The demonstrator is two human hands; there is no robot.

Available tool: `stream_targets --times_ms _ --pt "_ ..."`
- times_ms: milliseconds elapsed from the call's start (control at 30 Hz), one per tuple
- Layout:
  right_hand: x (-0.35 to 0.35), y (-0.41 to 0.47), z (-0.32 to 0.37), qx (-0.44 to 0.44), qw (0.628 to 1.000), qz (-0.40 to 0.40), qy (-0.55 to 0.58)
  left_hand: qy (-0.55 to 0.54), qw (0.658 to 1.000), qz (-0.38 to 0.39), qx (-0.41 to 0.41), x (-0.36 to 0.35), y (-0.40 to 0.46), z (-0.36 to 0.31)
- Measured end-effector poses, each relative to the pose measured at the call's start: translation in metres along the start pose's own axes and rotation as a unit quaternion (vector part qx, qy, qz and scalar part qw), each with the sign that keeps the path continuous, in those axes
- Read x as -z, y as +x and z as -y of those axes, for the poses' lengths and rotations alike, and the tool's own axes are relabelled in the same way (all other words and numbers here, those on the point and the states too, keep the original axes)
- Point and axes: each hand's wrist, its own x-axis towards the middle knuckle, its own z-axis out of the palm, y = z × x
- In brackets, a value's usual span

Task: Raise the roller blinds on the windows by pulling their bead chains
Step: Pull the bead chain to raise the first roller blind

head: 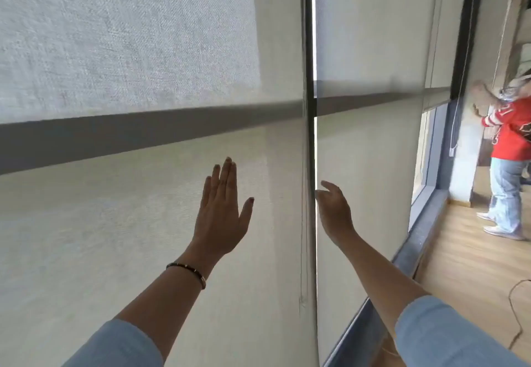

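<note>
Two pale grey roller blinds hang fully down over the windows: a left blind [115, 223] and a right blind [365, 165], split by a dark vertical gap [310, 79]. A thin bead chain [302, 251] hangs along the left blind's right edge, ending near a small connector low down. My left hand [222, 211] is raised flat in front of the left blind, fingers together, holding nothing. My right hand [334, 208] reaches into the gap, fingers apart near the blind's edge; nothing is visibly gripped.
A dark horizontal window bar [143, 131] shows through the fabric. A grey sill [402, 254] runs along the bottom right above a wooden floor [465, 251]. Another person in a red shirt [511, 131] stands at the far window beside its hanging chain [455, 125]. A cable [517, 309] lies on the floor.
</note>
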Motion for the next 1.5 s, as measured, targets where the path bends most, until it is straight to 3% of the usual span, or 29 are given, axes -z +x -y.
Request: stream_targets --times_ms 200,300,433,567,633,767,967,1167,1400,1500 --pt "-0.025 0.067 -0.039 -0.068 0.998 0.008 0.010 -0.126 0.990 0.058 -0.041 -0.032 0.024 -0.001" --pt "-0.033 0.097 -0.046 -0.062 0.998 0.011 0.006 -0.222 0.971 0.085 0.012 -0.045 0.035 -0.003" --pt "-0.038 0.119 -0.060 -0.005 0.999 0.032 -0.024 -0.308 0.942 0.074 0.115 -0.066 0.055 -0.008" --pt "-0.039 0.129 -0.069 0.007 0.996 0.037 0.075 -0.385 0.895 0.082 0.210 -0.085 0.083 -0.021" --pt "-0.036 0.125 -0.066 0.034 0.994 0.003 0.103 -0.433 0.859 0.099 0.254 -0.091 0.098 -0.039" --pt "-0.025 0.108 -0.070 0.147 0.982 -0.072 0.097 -0.485 0.831 0.084 0.259 -0.107 0.132 -0.082" --pt "-0.011 0.105 -0.081 0.253 0.962 0.042 0.090 -0.578 0.788 0.039 0.208 -0.105 0.188 -0.143" --pt "-0.006 0.100 -0.085 0.265 0.948 0.125 0.123 -0.628 0.729 -0.038 0.270 -0.090 0.193 -0.167" --pt "0.006 0.073 -0.084 0.286 0.940 0.140 0.120 -0.631 0.724 -0.079 0.267 -0.066 0.156 -0.179" --pt "0.012 0.068 -0.083 0.268 0.938 0.182 0.126 -0.632 0.727 -0.097 0.250 -0.052 0.141 -0.180"
